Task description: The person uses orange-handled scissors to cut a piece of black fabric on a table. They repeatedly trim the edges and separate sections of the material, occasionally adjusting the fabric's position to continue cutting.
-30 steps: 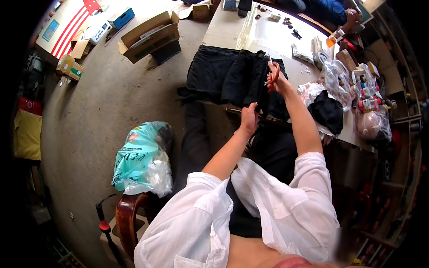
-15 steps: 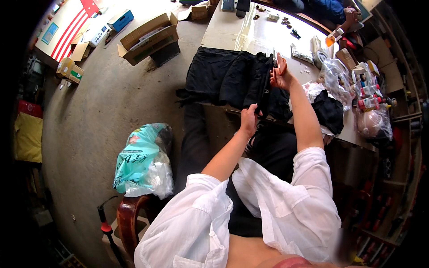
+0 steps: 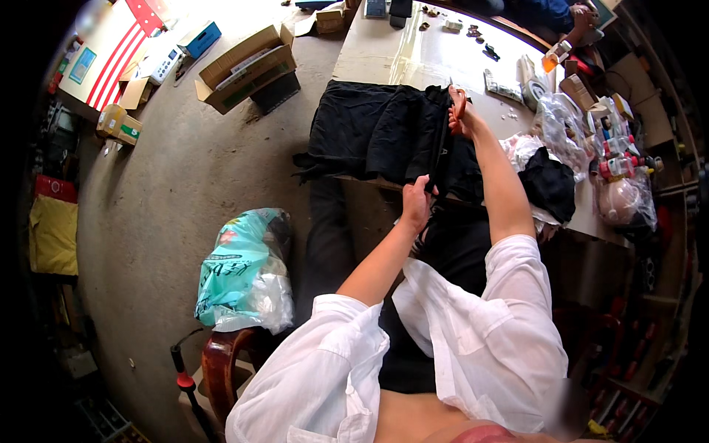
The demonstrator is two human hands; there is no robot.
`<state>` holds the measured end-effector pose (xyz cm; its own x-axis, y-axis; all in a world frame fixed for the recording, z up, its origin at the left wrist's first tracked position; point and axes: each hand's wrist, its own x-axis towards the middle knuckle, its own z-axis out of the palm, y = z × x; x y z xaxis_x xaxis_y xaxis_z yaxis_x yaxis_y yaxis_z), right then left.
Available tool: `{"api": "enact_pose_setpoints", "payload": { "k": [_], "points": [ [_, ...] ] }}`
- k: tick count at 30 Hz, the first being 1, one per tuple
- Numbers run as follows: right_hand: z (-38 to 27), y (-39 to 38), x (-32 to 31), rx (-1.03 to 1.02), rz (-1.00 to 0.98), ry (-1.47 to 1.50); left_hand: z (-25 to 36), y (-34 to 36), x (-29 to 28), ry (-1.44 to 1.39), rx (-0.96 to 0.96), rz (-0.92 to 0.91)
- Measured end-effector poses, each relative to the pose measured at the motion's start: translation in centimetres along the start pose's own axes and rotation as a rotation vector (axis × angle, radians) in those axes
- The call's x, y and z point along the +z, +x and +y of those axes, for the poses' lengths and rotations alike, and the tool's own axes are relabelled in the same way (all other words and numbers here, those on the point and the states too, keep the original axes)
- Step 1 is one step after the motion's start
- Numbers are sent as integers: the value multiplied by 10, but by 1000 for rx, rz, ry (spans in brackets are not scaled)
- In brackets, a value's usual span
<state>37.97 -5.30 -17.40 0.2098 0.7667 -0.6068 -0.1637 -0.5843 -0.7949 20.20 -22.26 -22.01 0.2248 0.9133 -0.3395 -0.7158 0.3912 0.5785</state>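
A dark garment or piece of black cloth (image 3: 354, 125) lies over the near left part of the white table, its folds running toward me and one edge hanging off. My left hand (image 3: 416, 201) is closed on the cloth's near edge, thumb on top. At the far end of the same fold, my right hand (image 3: 463, 124) is closed round scissors with orange handles (image 3: 459, 103). Their blades point away from me beside the cloth, and only a small bright part of them shows. Whether the right fingers also pinch cloth is hidden.
Right of my right arm lie a black cloth bundle (image 3: 548, 186), clear plastic bags (image 3: 557, 122) and small bottles (image 3: 617, 168) on the table (image 3: 377, 55). Another person's arm (image 3: 580, 29) is at the far right. A teal plastic bag (image 3: 236, 258) rests by the wooden chair (image 3: 220, 376); an open carton (image 3: 251, 70) stands on the floor.
The scissors' handles have turned in my right hand and appear narrower. Both hands keep nearly the same place on the cloth. The whole view has shifted slightly.
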Motion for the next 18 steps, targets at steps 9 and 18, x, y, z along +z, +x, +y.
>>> {"api": "enact_pose_setpoints", "payload": {
  "k": [9, 18],
  "points": [
    [4, -19, -13, -22, -142, 222, 6, -2, 4, -112, -28, -17],
    [-11, -25, -24, -176, -22, 410, 11, -2, 10, -96, -24, 12]
  ]
}}
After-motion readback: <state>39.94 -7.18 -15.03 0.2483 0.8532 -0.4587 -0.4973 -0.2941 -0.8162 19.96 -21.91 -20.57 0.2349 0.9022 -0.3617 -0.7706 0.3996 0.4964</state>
